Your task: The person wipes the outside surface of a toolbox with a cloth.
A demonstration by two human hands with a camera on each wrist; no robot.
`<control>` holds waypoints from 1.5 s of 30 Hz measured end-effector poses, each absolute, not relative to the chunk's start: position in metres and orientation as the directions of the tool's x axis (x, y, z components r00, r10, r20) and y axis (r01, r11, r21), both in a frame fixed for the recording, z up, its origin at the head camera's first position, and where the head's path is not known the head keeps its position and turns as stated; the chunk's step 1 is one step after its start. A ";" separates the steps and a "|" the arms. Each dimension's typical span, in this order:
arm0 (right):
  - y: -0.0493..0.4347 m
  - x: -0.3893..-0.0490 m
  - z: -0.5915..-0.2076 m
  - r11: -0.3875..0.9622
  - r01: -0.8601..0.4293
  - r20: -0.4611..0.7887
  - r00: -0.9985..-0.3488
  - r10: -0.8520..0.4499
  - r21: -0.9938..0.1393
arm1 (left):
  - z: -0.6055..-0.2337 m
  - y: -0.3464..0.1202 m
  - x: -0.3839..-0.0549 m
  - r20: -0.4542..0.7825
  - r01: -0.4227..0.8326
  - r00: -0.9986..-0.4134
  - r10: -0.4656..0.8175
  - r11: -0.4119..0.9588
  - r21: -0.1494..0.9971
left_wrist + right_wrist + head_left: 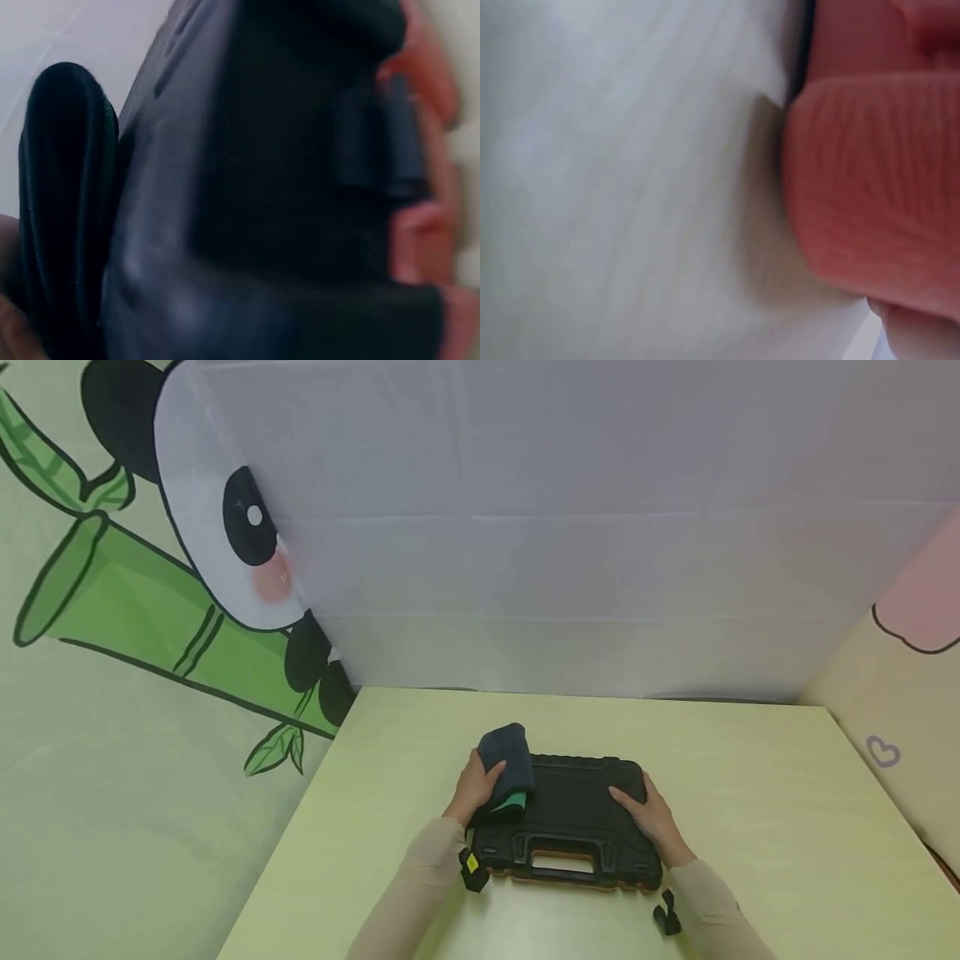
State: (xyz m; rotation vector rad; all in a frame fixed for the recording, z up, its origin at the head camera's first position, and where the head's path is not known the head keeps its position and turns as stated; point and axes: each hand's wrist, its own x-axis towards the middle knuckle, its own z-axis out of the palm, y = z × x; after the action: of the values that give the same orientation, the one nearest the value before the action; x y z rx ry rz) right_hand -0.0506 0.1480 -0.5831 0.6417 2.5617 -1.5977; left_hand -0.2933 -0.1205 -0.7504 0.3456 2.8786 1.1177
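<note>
A black plastic carrying case (573,797) with a handle cut-out along its front and an orange-red underside lies on the table. On its left part is a folded dark blue cloth (506,756) with a green inner side. My left hand (474,787) grips this cloth, thumb on top; in the left wrist view the layered cloth (64,202) stands beside the case's dark side. My right hand (654,820) holds the case's right edge, with the thumb over the lid. The right wrist view shows the reddish lower shell (877,172) close up, with a fingertip below.
The pale wooden table (765,793) extends around the case on all sides. A white sheet (562,568) hangs behind it, and a panda-and-bamboo printed backdrop (142,593) is at the left. Black wrist straps (667,914) dangle near the case's front corners.
</note>
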 end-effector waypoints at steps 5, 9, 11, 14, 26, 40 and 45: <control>0.146 -0.057 -0.579 0.392 0.362 -0.250 -0.918 0.309 -0.846 | -0.746 -0.116 -0.308 0.060 0.196 -0.976 0.210 0.720 0.665; 0.145 -0.062 -0.575 0.406 0.355 -0.239 -0.920 0.310 -0.842 | -0.701 -0.120 -0.281 0.039 0.182 -0.975 0.217 0.693 0.697; 0.145 -0.064 -0.574 0.412 0.353 -0.232 -0.920 0.316 -0.840 | -0.689 -0.122 -0.269 0.062 0.193 -0.976 0.209 0.699 0.689; 0.145 -0.067 -0.572 0.420 0.348 -0.220 -0.920 0.323 -0.838 | -0.679 -0.125 -0.254 0.082 0.195 -0.978 0.194 0.687 0.700; 0.161 -0.078 -0.569 0.410 0.347 -0.231 -0.923 0.306 -0.843 | -0.563 -0.135 -0.119 0.136 0.241 -0.967 0.215 0.603 0.760; 0.173 -0.086 -0.558 0.453 0.345 -0.223 -0.927 0.300 -0.822 | -0.550 -0.138 -0.085 0.299 0.296 -0.948 0.109 0.647 0.703; 0.162 -0.080 -0.545 0.638 0.236 -0.040 -0.951 0.306 -0.733 | -0.532 -0.134 -0.084 0.351 0.315 -0.933 0.083 0.661 0.681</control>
State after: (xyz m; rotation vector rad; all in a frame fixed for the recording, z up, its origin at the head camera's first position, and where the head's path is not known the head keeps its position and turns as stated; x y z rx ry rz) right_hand -0.0798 0.1621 -0.5454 0.4849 2.9225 -1.2861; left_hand -0.0835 -0.1340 -0.5322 0.3837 3.1234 1.3772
